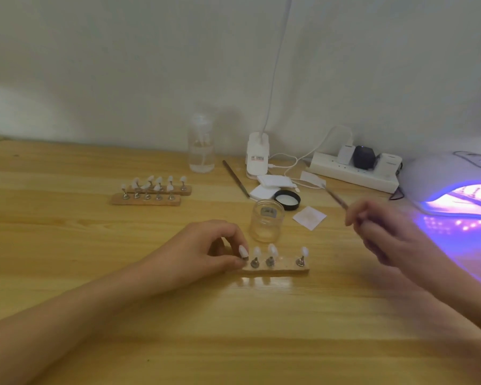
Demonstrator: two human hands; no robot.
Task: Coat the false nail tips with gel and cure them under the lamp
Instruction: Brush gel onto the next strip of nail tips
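Pinches nail tip (243,251) with left hand (206,251), grips brush (335,197) with right hand (383,232), near open jar (267,220) and lit lamp (442,173) containing a strip (475,200).

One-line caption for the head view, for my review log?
Left hand pinches the end nail-tip stand on the near wooden strip; right hand holds a brush near the lit curing lamp.

Three wooden strips (272,271) on the table (67,245), four nail tips (257,251) on the nearest, one jar (266,220), one lamp (442,173)
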